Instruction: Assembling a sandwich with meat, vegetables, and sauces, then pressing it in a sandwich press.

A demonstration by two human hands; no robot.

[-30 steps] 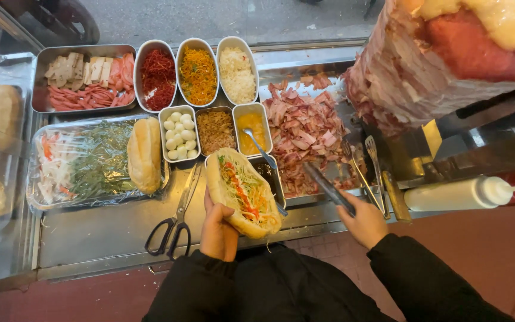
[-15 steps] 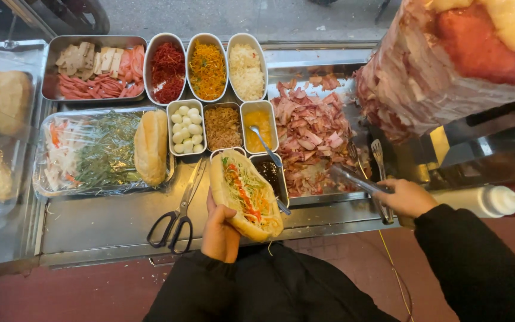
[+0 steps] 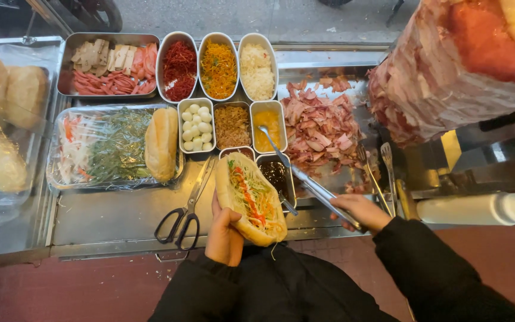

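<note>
A filled bread roll (image 3: pixel 250 200) is cradled from beneath in the curled left hand (image 3: pixel 225 235), just right of the scissors (image 3: pixel 183 211); it looks soft and crushable; metal tongs (image 3: pixel 317 191) are gripped in the closed right hand (image 3: pixel 362 211), beyond the roll.

View: one head-worn camera, looking steeply down from above the person's chest.
Facing: it pointed across the steel counter (image 3: pixel 108 217) toward its far edge and the pavement beyond.
Nearness: close; the left hand (image 3: pixel 225 235) and right hand (image 3: pixel 362 211) sat low in the frame, dark sleeves at the bottom edge.
Reach: the counter ran from left edge to the meat spit (image 3: pixel 454 65) at upper right.
Shared: no second view.
</note>
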